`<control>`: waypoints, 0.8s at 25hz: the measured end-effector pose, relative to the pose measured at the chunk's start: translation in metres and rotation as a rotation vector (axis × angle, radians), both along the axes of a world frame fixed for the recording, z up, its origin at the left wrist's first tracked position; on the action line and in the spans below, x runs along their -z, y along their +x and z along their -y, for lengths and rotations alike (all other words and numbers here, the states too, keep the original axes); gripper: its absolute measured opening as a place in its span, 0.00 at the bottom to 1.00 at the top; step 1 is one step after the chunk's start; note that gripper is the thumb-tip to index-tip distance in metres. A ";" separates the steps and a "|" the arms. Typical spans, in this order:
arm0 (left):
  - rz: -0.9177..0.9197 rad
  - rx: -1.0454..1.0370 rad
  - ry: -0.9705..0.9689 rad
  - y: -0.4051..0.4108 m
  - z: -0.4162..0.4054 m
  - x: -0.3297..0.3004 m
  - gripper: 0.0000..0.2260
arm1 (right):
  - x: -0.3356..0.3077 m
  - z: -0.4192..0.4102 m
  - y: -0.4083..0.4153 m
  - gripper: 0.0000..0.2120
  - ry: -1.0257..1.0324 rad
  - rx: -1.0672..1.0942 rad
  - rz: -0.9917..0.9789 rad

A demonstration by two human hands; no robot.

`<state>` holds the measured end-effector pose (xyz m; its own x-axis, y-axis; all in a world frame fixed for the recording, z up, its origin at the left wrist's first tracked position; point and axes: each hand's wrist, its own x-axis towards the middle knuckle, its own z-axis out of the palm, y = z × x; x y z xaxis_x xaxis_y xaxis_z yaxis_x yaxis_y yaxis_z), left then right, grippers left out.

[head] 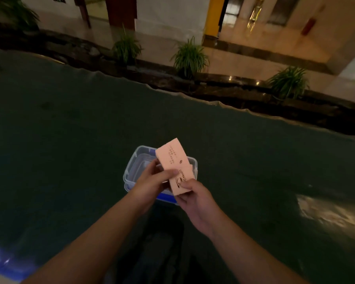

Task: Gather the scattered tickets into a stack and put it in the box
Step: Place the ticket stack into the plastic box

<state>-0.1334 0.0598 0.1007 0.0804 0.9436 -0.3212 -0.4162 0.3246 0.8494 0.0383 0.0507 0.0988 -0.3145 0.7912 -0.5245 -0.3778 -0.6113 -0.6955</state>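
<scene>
A stack of pink tickets (pixel 172 160) with a coffee-cup print is held tilted above an open clear plastic box (pixel 131 167) with blue trim. My left hand (pixel 152 183) grips the stack's left side, thumb on top. My right hand (pixel 193 193) pinches its near bottom corner. The box stands on a dark green table surface (pixel 70 140), partly hidden behind both hands and the stack. No loose tickets show on the table.
A blue and clear lid or second container (pixel 0 259) lies at the near left corner. The table's far edge (pixel 213 103) runs diagonally, with potted plants (pixel 190 58) and a lit tiled floor beyond. A glare patch (pixel 324 212) sits at the right.
</scene>
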 end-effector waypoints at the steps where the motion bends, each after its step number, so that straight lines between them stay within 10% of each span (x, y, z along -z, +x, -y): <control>1: -0.001 0.018 -0.013 -0.011 -0.008 -0.001 0.29 | -0.001 -0.006 -0.008 0.29 0.007 -0.024 0.060; 20: -0.233 0.324 -0.451 -0.050 -0.119 0.092 0.16 | 0.062 -0.114 -0.070 0.11 -0.104 -0.219 0.775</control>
<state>-0.1839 0.1792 0.0086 0.2208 0.6491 -0.7280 -0.0552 0.7535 0.6551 -0.0314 0.1643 0.0368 0.0264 0.6891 -0.7241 0.3233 -0.6914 -0.6462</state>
